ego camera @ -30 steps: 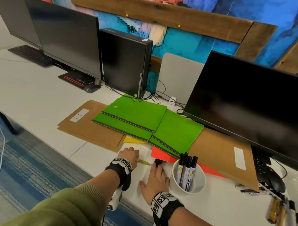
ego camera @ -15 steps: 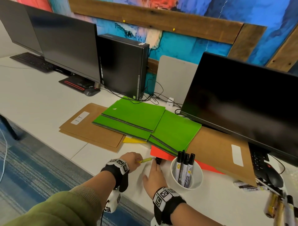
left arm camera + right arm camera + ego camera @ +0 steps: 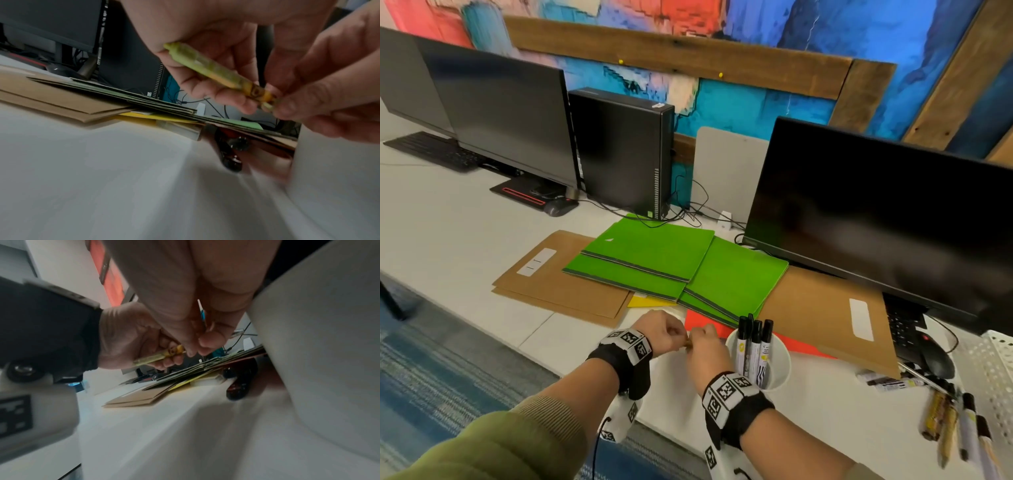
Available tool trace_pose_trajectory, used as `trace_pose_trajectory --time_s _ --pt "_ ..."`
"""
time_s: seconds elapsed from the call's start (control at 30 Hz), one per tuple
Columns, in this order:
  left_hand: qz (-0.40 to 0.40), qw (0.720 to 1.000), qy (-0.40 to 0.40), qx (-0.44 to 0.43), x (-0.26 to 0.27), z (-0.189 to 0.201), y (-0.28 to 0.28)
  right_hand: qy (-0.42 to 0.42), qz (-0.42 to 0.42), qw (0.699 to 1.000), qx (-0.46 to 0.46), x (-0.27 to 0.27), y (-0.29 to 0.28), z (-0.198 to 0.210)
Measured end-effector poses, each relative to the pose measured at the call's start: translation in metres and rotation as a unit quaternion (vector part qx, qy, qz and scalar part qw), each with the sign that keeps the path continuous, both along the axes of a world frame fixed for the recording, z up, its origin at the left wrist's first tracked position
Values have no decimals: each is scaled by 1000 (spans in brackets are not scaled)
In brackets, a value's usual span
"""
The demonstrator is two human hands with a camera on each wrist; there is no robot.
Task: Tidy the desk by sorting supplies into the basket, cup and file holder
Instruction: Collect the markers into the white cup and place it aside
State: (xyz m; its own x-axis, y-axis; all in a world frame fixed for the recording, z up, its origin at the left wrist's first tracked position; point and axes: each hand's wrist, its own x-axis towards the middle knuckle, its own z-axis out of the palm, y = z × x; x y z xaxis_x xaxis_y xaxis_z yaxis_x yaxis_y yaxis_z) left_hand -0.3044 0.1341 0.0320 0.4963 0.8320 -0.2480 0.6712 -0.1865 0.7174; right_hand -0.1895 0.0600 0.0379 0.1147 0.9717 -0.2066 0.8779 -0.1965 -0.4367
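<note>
The yellow-green pen [image 3: 213, 71] is off the desk, held between both hands just at 9 o'clock of the cup [image 3: 779, 363]. The left hand [image 3: 662, 330] has its fingers curled round the barrel; the wrist view shows the pen's blunt end sticking out past the thumb. The right hand [image 3: 707, 346] pinches the orange tip end between thumb and fingertips [image 3: 292, 107], so the two hands meet at the pen.

The cup is white, stands on the desk [image 3: 465, 240] at the near edge and holds four black-capped markers [image 3: 755, 346] upright. A black object [image 3: 230, 152] lies on the desk under the hands, touching the red sheet [image 3: 705, 323]; what it is cannot be told.

At 12 o'clock of the hands lie green folders [image 3: 681, 267], overlapping, on brown envelopes [image 3: 558, 284], with a yellow sheet [image 3: 647, 302] peeping out beneath. At 3 o'clock of the cup loose markers and pens [image 3: 955, 421] lie beside a white perforated basket [image 3: 996, 370].
</note>
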Motion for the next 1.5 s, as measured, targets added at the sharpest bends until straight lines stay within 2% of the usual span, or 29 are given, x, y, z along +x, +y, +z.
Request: trace_pose_trajectory --time_s 0.1,0.2,0.33,0.43,0.5,0.57,0.63,0.7,0.83,0.93,1.03,1.2,1.3,1.4,1.43,1.5 --pt "81 991 -107 6 4 1 7 -1 -11 1000 12 9 0 8" --pt "187 956 -223 25 9 0 9 10 -19 999 28 15 -4 10" --pt "244 926 -287 38 17 0 5 48 -45 996 66 23 -11 7" --pt "278 905 -322 12 26 5 2 114 -89 983 112 32 -15 2" --pt "270 913 -304 -5 31 2 1 166 -139 963 159 40 -16 4" --pt "215 946 -241 -9 36 -5 -2 198 -188 942 194 53 -20 8" --pt "128 983 -132 -2 42 -12 -7 195 -217 936 198 67 -26 11" --pt "78 993 -85 -11 51 -18 -15 166 -223 942 188 81 -34 9" --pt "27 993 -97 -60 68 -21 -31 110 -182 969 122 90 -44 -3" --pt "-9 994 -89 -63 78 -15 -37 31 -153 984 80 91 -47 -7" --pt "-28 994 -89 -55 83 -8 -40 4 -131 990 44 89 -47 -7" --pt "-53 993 -92 -43 84 -3 -44 56 -144 985 71 92 -45 -9" --pt "-44 992 -101 -64 83 -10 -47 88 -139 973 164 93 -48 -12" --pt "-60 990 -96 -87 82 -13 -54 20 -198 944 263 102 -52 -16" --pt "-60 990 -90 -96 82 -12 -57 6 -226 939 258 107 -53 -17" --pt "-50 988 -81 -118 82 -18 -62 45 -263 949 167 113 -56 -13"
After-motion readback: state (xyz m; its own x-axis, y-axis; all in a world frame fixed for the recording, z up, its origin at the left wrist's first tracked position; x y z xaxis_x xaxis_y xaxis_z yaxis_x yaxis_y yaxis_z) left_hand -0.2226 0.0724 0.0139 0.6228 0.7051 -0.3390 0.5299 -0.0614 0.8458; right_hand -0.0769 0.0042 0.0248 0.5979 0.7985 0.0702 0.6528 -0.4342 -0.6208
